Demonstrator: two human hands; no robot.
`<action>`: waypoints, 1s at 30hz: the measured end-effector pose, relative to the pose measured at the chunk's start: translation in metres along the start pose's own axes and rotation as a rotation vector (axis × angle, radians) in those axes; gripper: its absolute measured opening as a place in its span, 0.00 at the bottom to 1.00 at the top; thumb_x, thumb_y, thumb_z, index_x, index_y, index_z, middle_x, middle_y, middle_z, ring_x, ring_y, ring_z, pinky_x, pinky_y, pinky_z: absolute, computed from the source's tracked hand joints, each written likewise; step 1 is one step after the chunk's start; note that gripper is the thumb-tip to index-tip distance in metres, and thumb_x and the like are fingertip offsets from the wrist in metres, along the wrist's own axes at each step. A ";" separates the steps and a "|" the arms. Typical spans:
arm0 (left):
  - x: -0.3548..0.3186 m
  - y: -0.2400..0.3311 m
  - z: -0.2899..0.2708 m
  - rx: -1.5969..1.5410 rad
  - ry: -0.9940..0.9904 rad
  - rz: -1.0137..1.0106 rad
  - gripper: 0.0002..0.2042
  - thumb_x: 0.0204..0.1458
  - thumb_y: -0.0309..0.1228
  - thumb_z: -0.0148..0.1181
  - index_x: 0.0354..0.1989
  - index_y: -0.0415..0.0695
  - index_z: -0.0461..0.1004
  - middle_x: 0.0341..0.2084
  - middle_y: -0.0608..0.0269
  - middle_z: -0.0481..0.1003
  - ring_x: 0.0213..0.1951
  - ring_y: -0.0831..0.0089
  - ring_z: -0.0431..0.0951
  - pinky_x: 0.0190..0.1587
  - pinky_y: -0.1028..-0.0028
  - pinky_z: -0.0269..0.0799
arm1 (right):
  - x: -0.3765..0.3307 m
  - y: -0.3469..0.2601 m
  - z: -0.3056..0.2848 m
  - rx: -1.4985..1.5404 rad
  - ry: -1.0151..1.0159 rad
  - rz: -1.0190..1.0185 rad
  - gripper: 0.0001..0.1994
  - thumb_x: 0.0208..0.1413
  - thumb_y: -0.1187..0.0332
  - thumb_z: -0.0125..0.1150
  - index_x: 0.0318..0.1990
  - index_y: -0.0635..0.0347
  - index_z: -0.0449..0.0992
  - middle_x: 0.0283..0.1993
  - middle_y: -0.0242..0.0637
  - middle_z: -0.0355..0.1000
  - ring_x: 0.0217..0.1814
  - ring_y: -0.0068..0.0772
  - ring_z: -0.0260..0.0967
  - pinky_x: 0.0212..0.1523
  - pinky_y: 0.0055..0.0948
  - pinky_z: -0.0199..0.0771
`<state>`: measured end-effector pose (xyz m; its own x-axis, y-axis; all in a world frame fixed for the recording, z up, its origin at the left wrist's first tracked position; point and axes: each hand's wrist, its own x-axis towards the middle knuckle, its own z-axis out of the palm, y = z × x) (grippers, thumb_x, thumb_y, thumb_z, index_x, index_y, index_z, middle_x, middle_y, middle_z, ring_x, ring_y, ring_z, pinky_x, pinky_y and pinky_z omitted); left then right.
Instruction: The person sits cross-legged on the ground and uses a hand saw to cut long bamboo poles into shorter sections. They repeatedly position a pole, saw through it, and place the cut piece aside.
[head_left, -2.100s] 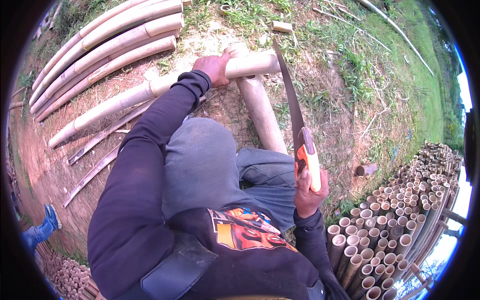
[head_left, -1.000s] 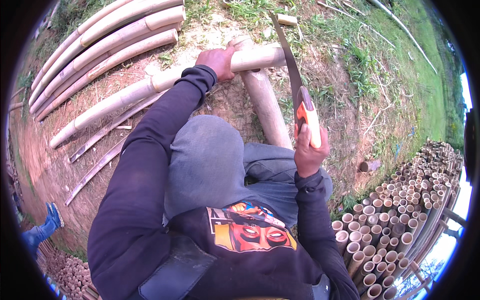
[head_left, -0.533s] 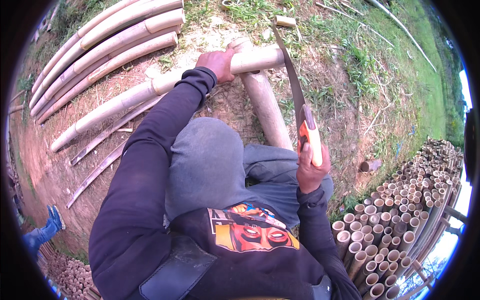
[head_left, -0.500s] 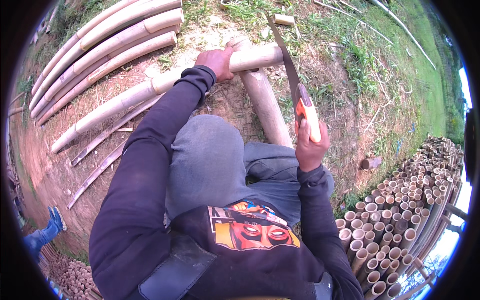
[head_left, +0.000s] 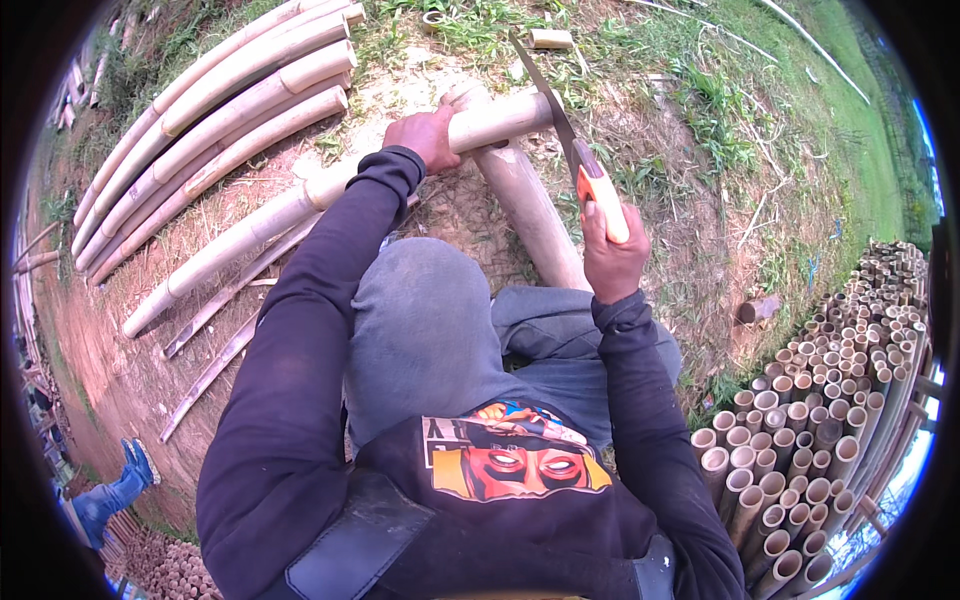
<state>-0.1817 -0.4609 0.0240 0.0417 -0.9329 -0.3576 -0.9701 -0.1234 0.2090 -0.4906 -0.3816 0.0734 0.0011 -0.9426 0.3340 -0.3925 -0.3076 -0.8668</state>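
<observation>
pole stack (head_left: 200,110): peeled bamboo poles lying side by side on the bare ground at 10 o'clock; no shift noted against the earlier frames.
boot (head_left: 105,495): blue, another person's, at 8 o'clock near the rim.
bamboo pole (head_left: 300,205): laid across a support log (head_left: 530,215), its cut end at 12 o'clock, directly under the saw blade.
left hand (head_left: 425,135): fingers wrapped down over the bamboo pole just beside the cut; grip unchanged over the last two seconds.
saw (head_left: 570,150): orange handle, blade tip toward 12 o'clock. Compared with half a second ago the blade is drawn a little back and lower across the pole end; stroking is judged to be under way, with the end piece not yet parted.
right hand (head_left: 610,255): fingers closed tight round the saw handle, at 2 o'clock from the knee.
cut sections (head_left: 830,400): short tubes stacked open-end-up at 4 o'clock, unchanged.
</observation>
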 end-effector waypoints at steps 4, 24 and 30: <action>-0.005 0.005 -0.008 0.017 -0.023 -0.026 0.36 0.46 0.48 0.76 0.64 0.55 0.71 0.49 0.51 0.84 0.52 0.52 0.85 0.57 0.55 0.80 | 0.019 0.002 0.006 -0.021 -0.029 0.117 0.08 0.65 0.68 0.71 0.43 0.64 0.81 0.27 0.35 0.76 0.27 0.20 0.72 0.31 0.29 0.74; 0.003 0.010 -0.004 0.036 -0.029 -0.050 0.35 0.43 0.45 0.74 0.63 0.52 0.73 0.47 0.48 0.84 0.50 0.49 0.85 0.56 0.55 0.79 | -0.040 0.071 -0.037 -0.584 -0.105 0.138 0.19 0.56 0.57 0.77 0.47 0.60 0.79 0.38 0.43 0.78 0.40 0.45 0.80 0.41 0.42 0.78; -0.004 -0.005 0.003 -0.150 0.126 0.171 0.43 0.43 0.52 0.78 0.69 0.51 0.68 0.56 0.46 0.78 0.59 0.48 0.79 0.63 0.54 0.75 | -0.005 0.083 0.019 -0.461 -0.234 0.048 0.28 0.59 0.57 0.73 0.61 0.65 0.75 0.57 0.53 0.74 0.62 0.58 0.72 0.64 0.48 0.71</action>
<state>-0.1778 -0.4553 0.0222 -0.0811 -0.9782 -0.1910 -0.9196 -0.0005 0.3927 -0.5056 -0.4054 -0.0075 0.1577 -0.9744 0.1604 -0.7617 -0.2234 -0.6082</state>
